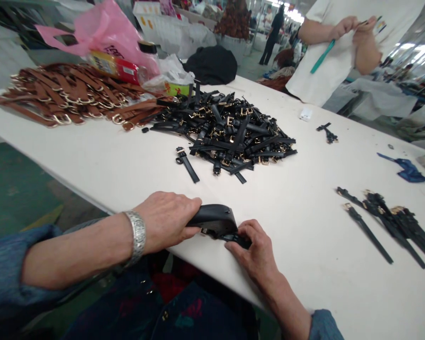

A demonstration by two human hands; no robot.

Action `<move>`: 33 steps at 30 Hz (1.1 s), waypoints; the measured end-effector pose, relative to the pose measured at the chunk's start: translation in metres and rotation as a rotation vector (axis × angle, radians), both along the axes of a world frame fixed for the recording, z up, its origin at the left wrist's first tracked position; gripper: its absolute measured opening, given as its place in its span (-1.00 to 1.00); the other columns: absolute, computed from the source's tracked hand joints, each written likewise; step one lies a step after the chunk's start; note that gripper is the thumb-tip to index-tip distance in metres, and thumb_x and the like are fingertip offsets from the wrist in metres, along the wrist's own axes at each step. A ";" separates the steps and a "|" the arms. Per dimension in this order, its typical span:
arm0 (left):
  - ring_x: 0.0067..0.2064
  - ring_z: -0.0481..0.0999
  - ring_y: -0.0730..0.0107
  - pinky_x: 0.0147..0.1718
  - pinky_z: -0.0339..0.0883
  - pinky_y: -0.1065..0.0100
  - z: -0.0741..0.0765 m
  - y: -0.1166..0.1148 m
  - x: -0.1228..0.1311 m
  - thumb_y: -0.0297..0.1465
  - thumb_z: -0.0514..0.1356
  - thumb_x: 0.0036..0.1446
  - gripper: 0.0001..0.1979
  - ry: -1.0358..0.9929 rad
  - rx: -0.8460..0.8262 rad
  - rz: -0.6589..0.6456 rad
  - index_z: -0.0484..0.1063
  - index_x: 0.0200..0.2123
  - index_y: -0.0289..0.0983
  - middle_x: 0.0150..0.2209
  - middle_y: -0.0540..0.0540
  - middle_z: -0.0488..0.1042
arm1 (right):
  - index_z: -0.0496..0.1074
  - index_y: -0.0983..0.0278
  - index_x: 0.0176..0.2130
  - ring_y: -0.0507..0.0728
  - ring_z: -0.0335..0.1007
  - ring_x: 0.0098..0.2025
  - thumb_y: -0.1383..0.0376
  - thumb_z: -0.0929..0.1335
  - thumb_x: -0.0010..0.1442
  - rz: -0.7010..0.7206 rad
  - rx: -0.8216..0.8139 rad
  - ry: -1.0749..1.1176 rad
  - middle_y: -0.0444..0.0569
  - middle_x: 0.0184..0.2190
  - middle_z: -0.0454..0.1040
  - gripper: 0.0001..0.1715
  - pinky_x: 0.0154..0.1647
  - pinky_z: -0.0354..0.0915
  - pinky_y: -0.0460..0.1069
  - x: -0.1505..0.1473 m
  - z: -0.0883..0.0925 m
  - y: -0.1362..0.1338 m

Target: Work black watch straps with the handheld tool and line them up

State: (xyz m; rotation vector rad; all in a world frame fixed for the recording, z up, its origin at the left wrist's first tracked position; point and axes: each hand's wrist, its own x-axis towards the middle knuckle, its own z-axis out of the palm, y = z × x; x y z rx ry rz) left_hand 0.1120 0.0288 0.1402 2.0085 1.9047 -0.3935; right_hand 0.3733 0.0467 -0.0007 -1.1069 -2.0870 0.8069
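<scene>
My left hand (165, 218), with a silver bracelet on the wrist, is closed over the back of a black stapler-like tool (214, 218) at the near edge of the white table (102, 163). My right hand (257, 248) pinches a short black strap (239, 240) held under the tool's nose. A big heap of black straps with gold buckles (230, 130) lies beyond my hands. One loose black strap (187, 164) lies in front of that heap.
Brown straps with rings (62, 94) are piled at the far left, beside a pink plastic bag (104, 30). Several black straps (389, 222) lie in a row at the right. Another person in a white shirt (340, 47) stands across the table holding a teal tool.
</scene>
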 end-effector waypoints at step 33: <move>-0.17 0.74 -0.15 -0.19 0.43 0.06 -0.043 -0.051 -0.048 0.03 0.13 0.31 -0.54 -0.129 0.017 0.146 0.57 -0.02 -0.18 -0.25 -0.25 0.73 | 0.72 0.18 -0.07 0.23 0.68 -0.14 0.39 0.50 0.26 0.031 -0.048 -0.296 -0.01 -0.20 0.72 -0.76 -0.09 0.47 0.03 -0.017 0.023 -0.006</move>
